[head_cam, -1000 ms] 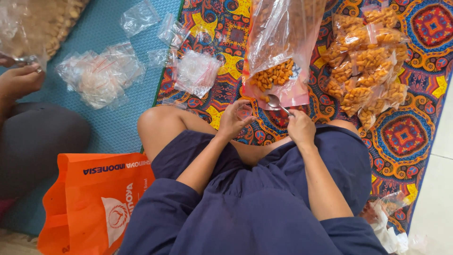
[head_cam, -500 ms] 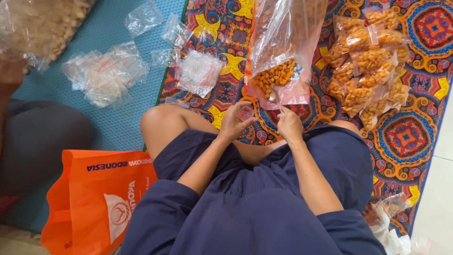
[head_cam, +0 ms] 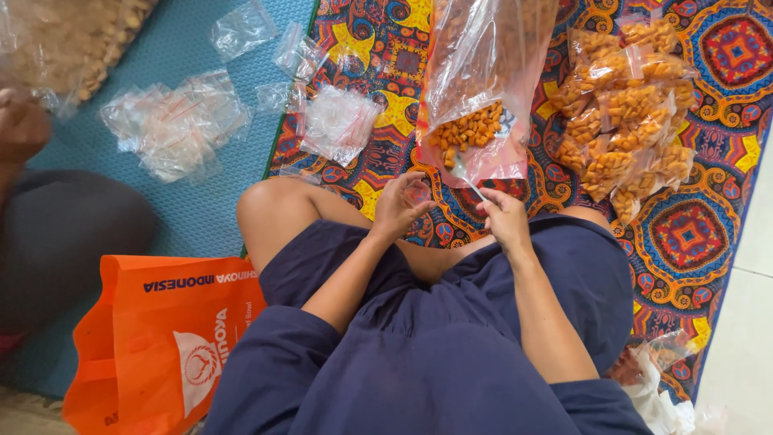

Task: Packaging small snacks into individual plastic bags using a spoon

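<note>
- Your left hand [head_cam: 400, 205] pinches a small clear pouch [head_cam: 419, 192] above your knee.
- Your right hand [head_cam: 506, 216] grips a white spoon [head_cam: 465, 176], its bowl touching the large snack bag [head_cam: 481, 97].
- Filled packets [head_cam: 624, 113] lie right of it.

I see big clear snack bag [head_cam: 483, 89] standing open ahead, orange pieces inside. Filled small packets [head_cam: 624, 105] heaped to its right. Empty clear bags [head_cam: 177, 125] on left. Orange tote [head_cam: 161, 338] near left, white logo.
</note>
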